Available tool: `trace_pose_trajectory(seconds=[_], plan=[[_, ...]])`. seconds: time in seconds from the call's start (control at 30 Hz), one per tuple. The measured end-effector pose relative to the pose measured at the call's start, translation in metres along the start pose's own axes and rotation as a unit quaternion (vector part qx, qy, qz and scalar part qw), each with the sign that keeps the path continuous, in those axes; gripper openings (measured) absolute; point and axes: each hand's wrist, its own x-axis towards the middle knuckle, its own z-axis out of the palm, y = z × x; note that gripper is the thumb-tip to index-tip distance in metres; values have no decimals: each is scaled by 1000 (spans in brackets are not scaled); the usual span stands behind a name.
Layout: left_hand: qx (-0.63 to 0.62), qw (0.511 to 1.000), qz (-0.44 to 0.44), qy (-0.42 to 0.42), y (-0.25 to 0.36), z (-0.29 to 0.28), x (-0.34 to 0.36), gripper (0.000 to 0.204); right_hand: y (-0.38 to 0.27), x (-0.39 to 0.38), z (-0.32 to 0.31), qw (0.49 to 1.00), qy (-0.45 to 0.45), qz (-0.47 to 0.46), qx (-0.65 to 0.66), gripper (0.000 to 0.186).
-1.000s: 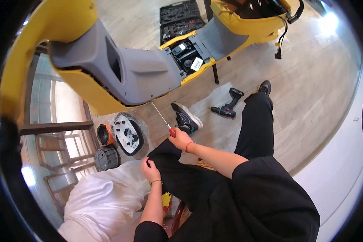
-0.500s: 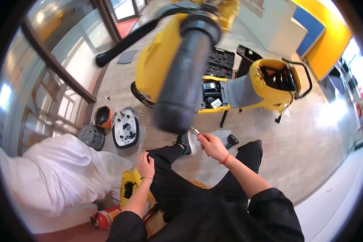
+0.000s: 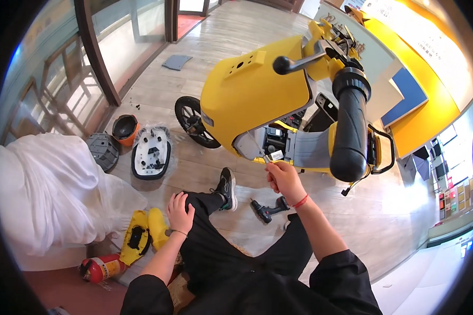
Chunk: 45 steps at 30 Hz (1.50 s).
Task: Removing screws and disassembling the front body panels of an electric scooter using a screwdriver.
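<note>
The person sat on the wooden floor (image 3: 231, 31) beside a yellow electric scooter (image 3: 257, 94), legs in black trousers stretched toward it. The right hand (image 3: 281, 177) was raised to the scooter's lower body, just under the opened grey footboard area (image 3: 305, 149), its fingers curled tightly round a slim tool, most likely a screwdriver (image 3: 268, 161), of which only a short bit showed above the fist. A red band circled that wrist. The left hand (image 3: 181, 211) lay flat on the left knee, fingers spread loosely and holding nothing.

The scooter's black handlebar grip (image 3: 350, 136) loomed large near the camera, and its front wheel (image 3: 193, 122) stood on the floor to the left. A black cordless drill (image 3: 268, 209) lay on the floor just right of the person's black shoe (image 3: 226, 188). Further left lay a white and black body panel (image 3: 151, 153), a grey ribbed part (image 3: 103, 150) and an orange-rimmed black part (image 3: 124, 128), near one another. A crumpled white sheet (image 3: 52, 194) covered something bulky at the left. Beside the left forearm sat yellow panels (image 3: 142, 236), and a red fire extinguisher (image 3: 101, 268) lay close by
</note>
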Motion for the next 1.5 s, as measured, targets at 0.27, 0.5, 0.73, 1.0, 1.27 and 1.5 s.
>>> trace_pose_trajectory(seconds=[0.27,0.5,0.73,1.0,1.27,1.5], plan=[[-20,1000,2,4,4,-1,14,31,31,1,126,961,53,42,269,16],[-11,1000,15,23,-8,5,21,22,20,87,225,943,39,-5,332,12],[13,999,-35,33,-29,-1,21,19,-11,165,278,903,179,19,390,21],[7,998,-43,35,-43,6,17,17,76,82,212,948,-42,3,316,14],[-185,979,-16,78,16,-8,91,17,114,-35,4,995,-32,71,-55,24],[-177,916,343,107,277,-110,210,48,140,-75,-40,995,11,-33,-99,40]])
